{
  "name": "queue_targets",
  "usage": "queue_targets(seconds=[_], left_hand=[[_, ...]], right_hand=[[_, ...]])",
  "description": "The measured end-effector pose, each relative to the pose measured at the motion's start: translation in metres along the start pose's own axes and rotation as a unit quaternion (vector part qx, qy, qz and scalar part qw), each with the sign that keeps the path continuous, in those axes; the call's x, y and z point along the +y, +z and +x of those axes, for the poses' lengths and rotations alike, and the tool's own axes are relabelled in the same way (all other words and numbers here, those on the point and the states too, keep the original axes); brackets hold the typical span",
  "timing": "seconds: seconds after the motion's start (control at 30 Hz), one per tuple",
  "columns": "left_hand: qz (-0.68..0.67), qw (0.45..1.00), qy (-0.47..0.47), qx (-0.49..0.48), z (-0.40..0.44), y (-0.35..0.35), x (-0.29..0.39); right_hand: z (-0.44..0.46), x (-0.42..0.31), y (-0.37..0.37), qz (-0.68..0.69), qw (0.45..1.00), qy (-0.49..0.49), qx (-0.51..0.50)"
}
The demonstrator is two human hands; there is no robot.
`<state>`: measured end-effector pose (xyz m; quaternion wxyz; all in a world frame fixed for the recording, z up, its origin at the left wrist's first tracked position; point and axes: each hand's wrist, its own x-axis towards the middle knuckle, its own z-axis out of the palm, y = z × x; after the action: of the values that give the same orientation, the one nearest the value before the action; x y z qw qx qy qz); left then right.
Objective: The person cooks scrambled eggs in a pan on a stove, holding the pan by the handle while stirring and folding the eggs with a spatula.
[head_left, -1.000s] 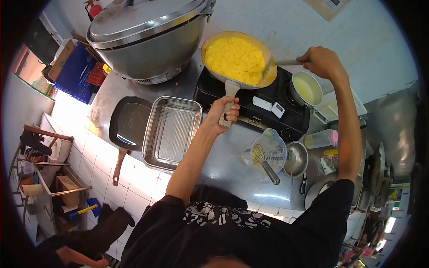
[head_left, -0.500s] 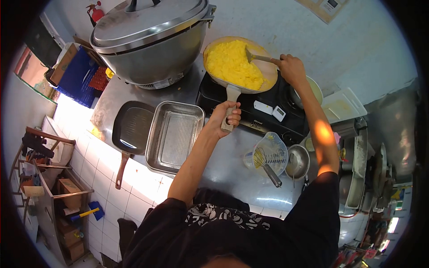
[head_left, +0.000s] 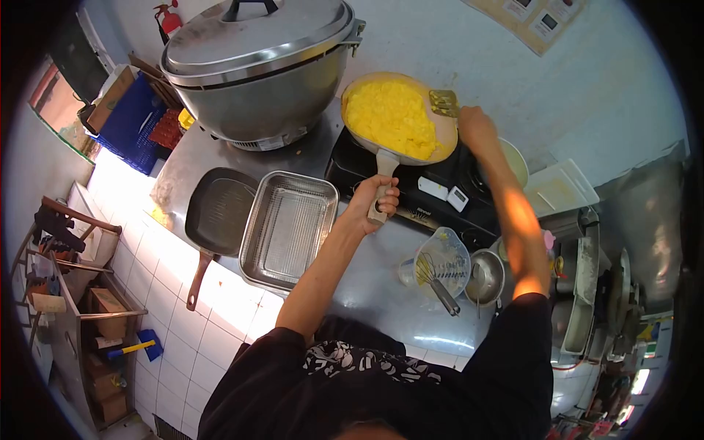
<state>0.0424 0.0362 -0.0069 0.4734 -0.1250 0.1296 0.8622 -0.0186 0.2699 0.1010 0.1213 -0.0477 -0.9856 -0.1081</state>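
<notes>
My left hand [head_left: 375, 202] is wrapped round the handle of a frying pan [head_left: 444, 139] on the black gas stove [head_left: 348, 170]. Yellow scrambled egg [head_left: 389, 117] fills the left and middle of the pan, leaving bare surface at its right side. In my right hand [head_left: 477, 128] is a slotted spatula [head_left: 444, 103], its egg-smeared blade raised at the pan's right rim. The fingers of that hand are closed, and most of the spatula's handle is hidden behind them. A white digital thermometer [head_left: 457, 199] and its white cover [head_left: 433, 188] lie on the stove front.
A big lidded rice cooker [head_left: 257, 99] stands left of the pan. Nearer me are a square grill pan [head_left: 220, 213], a metal tray [head_left: 290, 227], a measuring jug [head_left: 449, 253] with a whisk [head_left: 440, 290], and a steel bowl [head_left: 486, 275]. A pot [head_left: 517, 161] sits behind my right forearm.
My right hand has lifted the spatula out of the egg and turned its blade up at the pan's right rim. The egg looks flatter. My left hand keeps its hold on the handle.
</notes>
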Motion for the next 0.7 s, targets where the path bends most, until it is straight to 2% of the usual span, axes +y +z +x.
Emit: queue_targets(seconds=[0.1,0.33,0.4,0.43,0.5,0.63,0.7], left_hand=[[0.003,1.000,-0.001,0.017,-0.002,0.004,0.000],[0.025,0.999,-0.029,0.029,-0.001,0.001,0.005],[0.031,0.998,-0.041,0.027,0.000,0.003,0.005],[0.036,0.998,-0.032,0.031,-0.001,0.004,0.005],[0.041,0.998,-0.027,0.039,-0.002,0.003,0.002],[0.025,0.999,-0.016,0.027,-0.001,0.005,0.003],[0.020,0.999,-0.012,0.028,-0.002,0.004,0.002]], right_hand=[[0.015,-0.021,0.020,0.064,0.997,0.045,-0.019],[0.035,-0.035,0.068,0.162,0.984,0.071,-0.026],[0.030,-0.028,0.070,0.167,0.986,0.027,0.010],[0.027,-0.025,0.069,0.166,0.986,0.031,0.010],[0.014,-0.028,0.067,0.140,0.989,-0.041,0.020],[-0.016,-0.029,0.044,0.116,0.989,-0.088,0.004],[-0.030,-0.025,0.031,0.063,0.986,-0.146,0.058]])
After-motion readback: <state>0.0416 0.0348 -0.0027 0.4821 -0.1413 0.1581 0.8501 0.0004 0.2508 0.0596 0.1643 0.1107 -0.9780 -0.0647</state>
